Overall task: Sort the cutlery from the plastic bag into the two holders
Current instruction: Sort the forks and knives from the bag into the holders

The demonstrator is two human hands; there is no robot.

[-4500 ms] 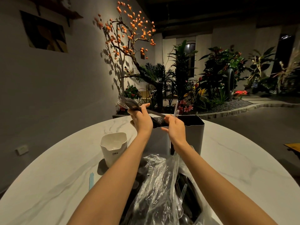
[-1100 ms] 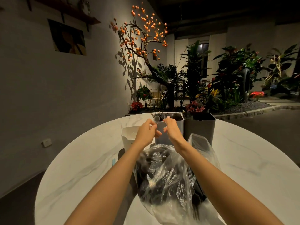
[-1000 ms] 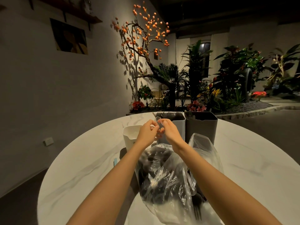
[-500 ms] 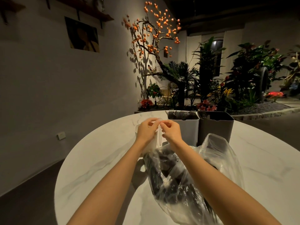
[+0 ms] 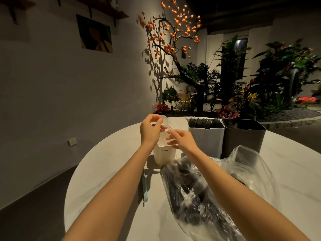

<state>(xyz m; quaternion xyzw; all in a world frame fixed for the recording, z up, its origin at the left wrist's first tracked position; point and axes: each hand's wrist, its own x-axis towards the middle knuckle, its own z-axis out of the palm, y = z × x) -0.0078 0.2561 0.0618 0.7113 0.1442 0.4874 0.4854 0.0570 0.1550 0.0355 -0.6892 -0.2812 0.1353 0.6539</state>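
Nearest the camera, a clear plastic bag (image 5: 217, 197) lies crumpled on the round white marble table (image 5: 107, 171), its mouth gaping toward the far side; dark cutlery (image 5: 189, 190) shows through the film, though single pieces are hard to tell apart. To the left of the bag a pale blue strip (image 5: 144, 188) lies flat on the tabletop. Both bare forearms reach forward over the bag. Beyond it stands a small white cup (image 5: 164, 153) printed "CRBW", with both hands held above its rim. The left hand (image 5: 150, 131) has its fingers curled, thumb and fingertips pinching a clear plastic spoon (image 5: 165, 121) by its bowl end; the utensil is nearly see-through and its outline is faint. The right hand (image 5: 181, 140) sits just beside it, fingers loosely spread and slightly bent, the fingertips at the spoon's lower part; whether they actually grip it cannot be told. What the white cup holds is hidden by the hands. Right of the cup, two tall rectangular holders stand touching side by side: the light grey holder (image 5: 206, 141) is packed with dark forks, tines upward, and the dark grey holder (image 5: 243, 141) shows a few dark handles at its left inner edge. Behind the table rise a tree with orange fruit (image 5: 173, 32) and leafy plants (image 5: 260, 75).
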